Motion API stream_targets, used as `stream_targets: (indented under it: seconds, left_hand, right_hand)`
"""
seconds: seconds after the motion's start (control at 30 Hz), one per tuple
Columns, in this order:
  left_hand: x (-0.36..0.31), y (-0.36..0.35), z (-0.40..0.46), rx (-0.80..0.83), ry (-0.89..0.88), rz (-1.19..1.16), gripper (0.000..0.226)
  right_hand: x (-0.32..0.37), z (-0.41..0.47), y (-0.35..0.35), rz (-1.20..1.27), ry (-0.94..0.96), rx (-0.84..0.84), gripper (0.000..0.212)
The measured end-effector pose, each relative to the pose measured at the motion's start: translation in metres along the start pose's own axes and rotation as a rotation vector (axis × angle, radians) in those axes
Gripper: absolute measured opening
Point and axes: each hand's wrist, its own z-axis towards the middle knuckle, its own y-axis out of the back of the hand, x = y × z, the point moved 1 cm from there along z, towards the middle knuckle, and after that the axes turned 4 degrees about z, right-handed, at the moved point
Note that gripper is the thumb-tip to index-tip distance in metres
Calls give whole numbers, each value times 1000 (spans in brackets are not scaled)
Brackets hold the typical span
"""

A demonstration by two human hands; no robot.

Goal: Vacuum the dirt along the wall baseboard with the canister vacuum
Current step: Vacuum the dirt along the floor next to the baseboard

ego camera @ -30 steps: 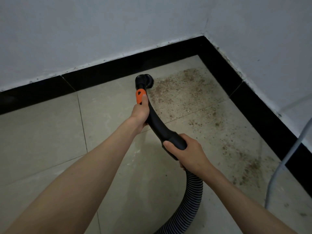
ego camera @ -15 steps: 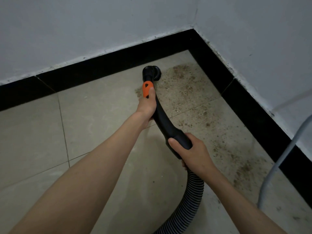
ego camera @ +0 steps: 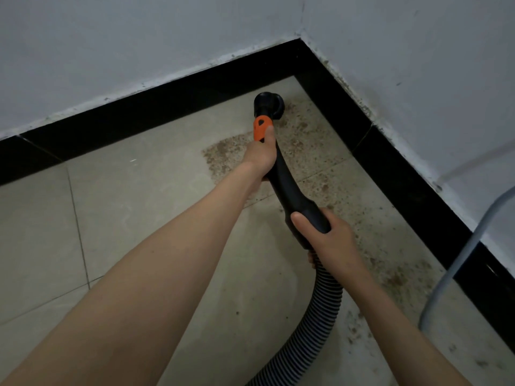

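Beige floor tiles (ego camera: 117,218) are seen at the frame's left. At centre, the curved black vacuum wand (ego camera: 289,190) is gripped below its orange collar (ego camera: 262,129) by the left hand (ego camera: 260,158), its round black nozzle (ego camera: 269,104) set near the black baseboard (ego camera: 167,107). Its lower end is clasped by the right hand (ego camera: 328,235), above the ribbed hose (ego camera: 320,310). Brown dirt (ego camera: 395,274) is strewn at right.

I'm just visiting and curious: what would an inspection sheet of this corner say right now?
Surface: tiled floor, brown dirt scattered toward the corner and along the right baseboard.
Job's things: vacuum nozzle on the floor near the corner; black wand; ribbed hose.
Clutter: nothing seen.
Grippers: left hand grips the wand by the orange collar; right hand grips its lower end.
Cables: nothing seen.
Surroundings: white walls; grey metal tube at right.
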Motion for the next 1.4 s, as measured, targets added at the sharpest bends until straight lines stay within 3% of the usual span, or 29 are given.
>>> stream_targets:
  seconds: [0.33,0.73,0.87,1.0,1.17,1.4]
  left_hand:
    - [-25,-26,18,28,-7,65,66]
    - [-53,-21,57,-20,-51,72,48]
    - [-55,-29,59,-69,-73,65,53]
    - [-55,-26,56,-49,-49,10,48]
    - [-51,-22,48,6,-30,37,60]
    - [-45,-24,33,57,12,22,63]
  right_hand:
    - [5,21,16,9,17,-79,24]
    - [21,66,9,10,13,-62,20]
    - [23,68,12,1,18,-83,18]
    - [27,62,8,-6,26,-77,29]
    - [25,45,3,-8,32,-110,27]
    - [25,25,6,-3,28,-98,42]
